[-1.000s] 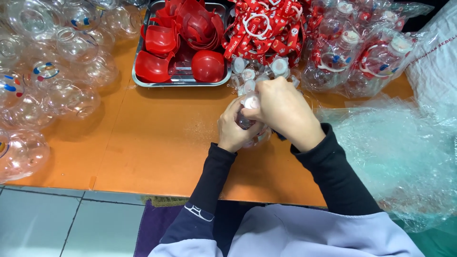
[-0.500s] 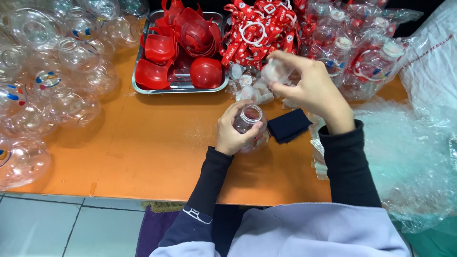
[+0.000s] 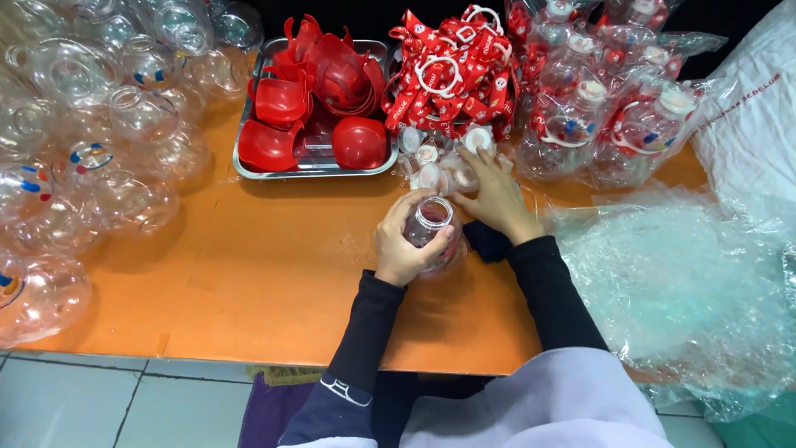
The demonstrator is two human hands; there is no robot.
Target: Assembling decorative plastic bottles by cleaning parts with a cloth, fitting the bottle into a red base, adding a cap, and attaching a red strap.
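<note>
Left hand [image 3: 404, 245] grips clear jar [image 3: 431, 224]; right hand [image 3: 496, 199] seemingly pinches small cap [image 3: 461, 177].

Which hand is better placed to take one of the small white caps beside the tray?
The right hand: it already rests at the small white caps, while the left hand holds the clear plastic bottle.

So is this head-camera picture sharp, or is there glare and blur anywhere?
Head view: mostly sharp; bright highlights glint off the clear round plastic bottles at the left and the crinkled clear plastic sheet at the right. The left hand holding the small clear jar casts a soft shadow on the orange table. The right hand looks slightly soft.
</note>
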